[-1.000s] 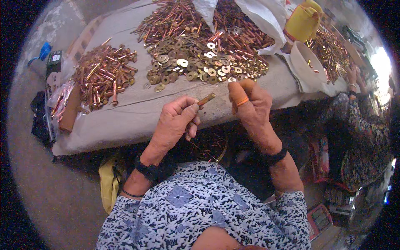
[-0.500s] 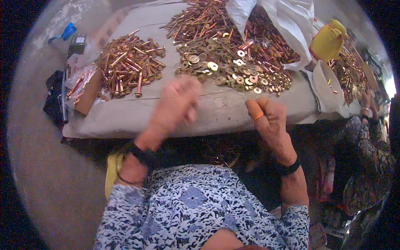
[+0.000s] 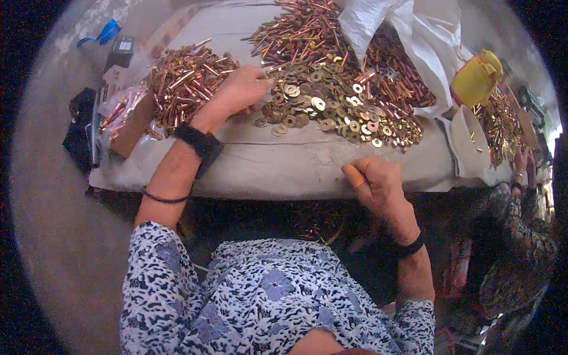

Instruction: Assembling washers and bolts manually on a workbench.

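At the left edge of a pile of flat brass-coloured washers (image 3: 322, 97), my left hand (image 3: 244, 90) reaches in with curled fingers. Its fingertips are partly hidden, so what lies between them does not show. My right hand (image 3: 378, 182) hovers by the table's front edge, fingers folded in and pressed together. An orange finger band (image 3: 354, 176) sits on that hand, and anything inside the grip is hidden. Left of my left hand lies a heap of copper-coloured bolts (image 3: 186, 83). Another large bolt heap (image 3: 302, 29) rises behind the washers, with small nuts (image 3: 408, 135) at the pile's right.
A white plastic sack (image 3: 378, 26) droops over the far bolts. On the right are a yellow container (image 3: 476, 80) and a white tub (image 3: 470, 139). Another person's hand (image 3: 522, 163) is at the far right. A cardboard flap (image 3: 127, 130) stands at the left edge.
My left hand has moved forward and left, from in front of the washers to their left edge. My right hand stays near the front edge, slightly lower. The view has shifted slightly.
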